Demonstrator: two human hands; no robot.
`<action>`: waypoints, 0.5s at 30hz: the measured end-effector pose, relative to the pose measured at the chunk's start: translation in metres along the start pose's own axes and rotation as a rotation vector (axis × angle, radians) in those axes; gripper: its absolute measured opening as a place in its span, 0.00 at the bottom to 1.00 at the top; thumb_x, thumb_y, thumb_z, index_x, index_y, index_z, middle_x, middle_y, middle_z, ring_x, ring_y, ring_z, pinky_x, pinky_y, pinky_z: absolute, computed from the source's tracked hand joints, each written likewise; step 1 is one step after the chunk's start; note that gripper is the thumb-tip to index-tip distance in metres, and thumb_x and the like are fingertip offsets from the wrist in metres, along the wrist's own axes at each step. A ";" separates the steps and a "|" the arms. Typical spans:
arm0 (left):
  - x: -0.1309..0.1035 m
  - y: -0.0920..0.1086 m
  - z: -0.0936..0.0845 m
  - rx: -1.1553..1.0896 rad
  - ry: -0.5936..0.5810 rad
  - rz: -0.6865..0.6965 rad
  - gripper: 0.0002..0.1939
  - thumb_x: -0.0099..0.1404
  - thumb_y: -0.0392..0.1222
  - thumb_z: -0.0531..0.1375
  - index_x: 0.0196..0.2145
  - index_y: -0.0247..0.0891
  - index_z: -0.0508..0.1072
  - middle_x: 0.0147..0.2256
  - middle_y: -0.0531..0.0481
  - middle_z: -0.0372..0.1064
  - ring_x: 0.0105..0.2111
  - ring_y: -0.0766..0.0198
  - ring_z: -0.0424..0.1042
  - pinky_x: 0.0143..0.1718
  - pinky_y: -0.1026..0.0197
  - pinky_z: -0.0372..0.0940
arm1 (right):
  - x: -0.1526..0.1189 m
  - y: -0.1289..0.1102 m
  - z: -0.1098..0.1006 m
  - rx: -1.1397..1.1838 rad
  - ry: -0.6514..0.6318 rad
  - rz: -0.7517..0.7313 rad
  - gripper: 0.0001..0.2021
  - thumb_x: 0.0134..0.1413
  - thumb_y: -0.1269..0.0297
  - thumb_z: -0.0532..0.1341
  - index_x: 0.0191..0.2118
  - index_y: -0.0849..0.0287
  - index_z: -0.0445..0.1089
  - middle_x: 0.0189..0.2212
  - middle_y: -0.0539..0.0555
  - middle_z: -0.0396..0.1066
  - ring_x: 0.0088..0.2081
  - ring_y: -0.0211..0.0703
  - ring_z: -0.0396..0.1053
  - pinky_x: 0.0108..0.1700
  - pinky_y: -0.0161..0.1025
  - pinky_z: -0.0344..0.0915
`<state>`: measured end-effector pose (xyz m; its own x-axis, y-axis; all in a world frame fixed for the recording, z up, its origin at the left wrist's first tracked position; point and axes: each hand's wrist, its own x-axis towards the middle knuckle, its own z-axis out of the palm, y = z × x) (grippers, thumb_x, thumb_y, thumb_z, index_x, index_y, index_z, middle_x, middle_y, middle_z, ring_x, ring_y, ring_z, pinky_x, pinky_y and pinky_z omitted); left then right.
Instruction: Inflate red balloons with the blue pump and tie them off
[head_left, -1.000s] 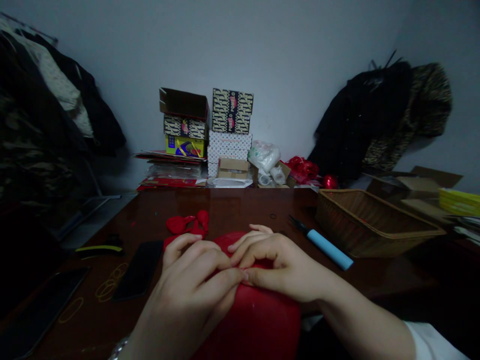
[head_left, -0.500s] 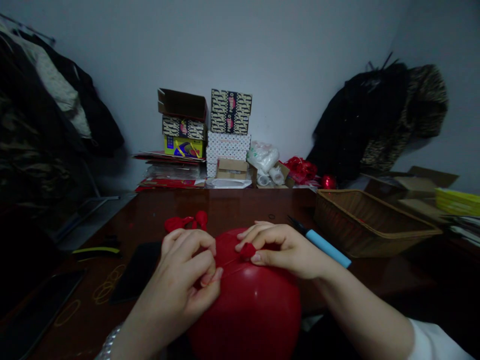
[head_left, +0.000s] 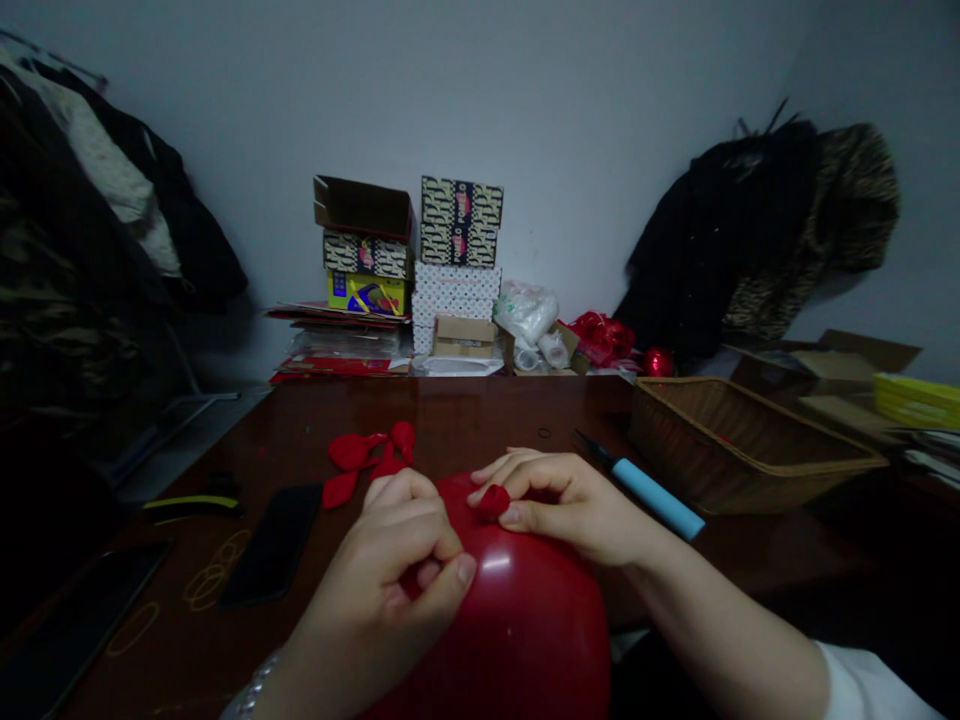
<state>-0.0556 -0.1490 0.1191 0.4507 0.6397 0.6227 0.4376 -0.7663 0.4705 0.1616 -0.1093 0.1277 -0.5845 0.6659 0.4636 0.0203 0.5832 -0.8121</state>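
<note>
A large inflated red balloon (head_left: pixel 525 620) is in front of me at the table's near edge. My right hand (head_left: pixel 555 500) pinches the balloon's neck, whose rolled red end sticks out between thumb and fingers. My left hand (head_left: pixel 397 570) is closed over the balloon's left side, thumb pressed to the curled fingers; whatever it may hold is too small or hidden to name. Several uninflated red balloons (head_left: pixel 352 452) lie just beyond my left hand.
A blue hand pump (head_left: pixel 658 498) and a wicker basket (head_left: pixel 750 450) are on the right. Black phone (head_left: pixel 274 545), yellow rubber bands (head_left: pixel 210 580) and a yellow-black tool (head_left: pixel 193 505) lie left. Stacked boxes (head_left: pixel 457 290) stand at the back.
My left hand has moved right and slightly down, uncovering more of the loose red balloons and the phone. My right hand stays at the balloon's neck.
</note>
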 end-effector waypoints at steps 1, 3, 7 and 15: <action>-0.001 0.001 -0.002 -0.063 -0.020 0.002 0.12 0.63 0.34 0.52 0.22 0.40 0.65 0.21 0.52 0.62 0.30 0.62 0.63 0.33 0.57 0.61 | 0.000 0.000 0.000 -0.021 0.001 -0.004 0.03 0.54 0.66 0.65 0.35 0.58 0.75 0.38 0.55 0.76 0.48 0.44 0.70 0.55 0.48 0.59; -0.003 0.003 -0.004 -0.193 -0.050 -0.006 0.12 0.64 0.37 0.51 0.23 0.40 0.67 0.22 0.50 0.65 0.30 0.62 0.65 0.32 0.58 0.63 | 0.000 -0.001 0.001 -0.069 0.000 -0.007 0.04 0.54 0.65 0.65 0.36 0.57 0.75 0.39 0.54 0.76 0.48 0.44 0.69 0.57 0.48 0.57; -0.008 0.003 -0.001 -0.398 0.136 -0.189 0.11 0.66 0.40 0.53 0.33 0.40 0.75 0.24 0.49 0.70 0.28 0.61 0.70 0.32 0.57 0.68 | -0.001 -0.004 0.003 -0.154 0.004 0.011 0.04 0.55 0.62 0.64 0.36 0.54 0.75 0.39 0.52 0.77 0.49 0.44 0.69 0.60 0.52 0.48; -0.007 -0.008 0.017 -0.085 0.402 -0.225 0.20 0.64 0.38 0.57 0.54 0.46 0.69 0.49 0.48 0.72 0.48 0.57 0.70 0.51 0.48 0.63 | 0.000 -0.013 0.016 -0.391 0.055 -0.070 0.04 0.56 0.66 0.63 0.37 0.51 0.74 0.37 0.49 0.77 0.48 0.42 0.70 0.61 0.52 0.41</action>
<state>-0.0486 -0.1464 0.1006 0.0072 0.7288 0.6847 0.4173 -0.6244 0.6603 0.1481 -0.1239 0.1322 -0.5513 0.6361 0.5399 0.2955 0.7540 -0.5866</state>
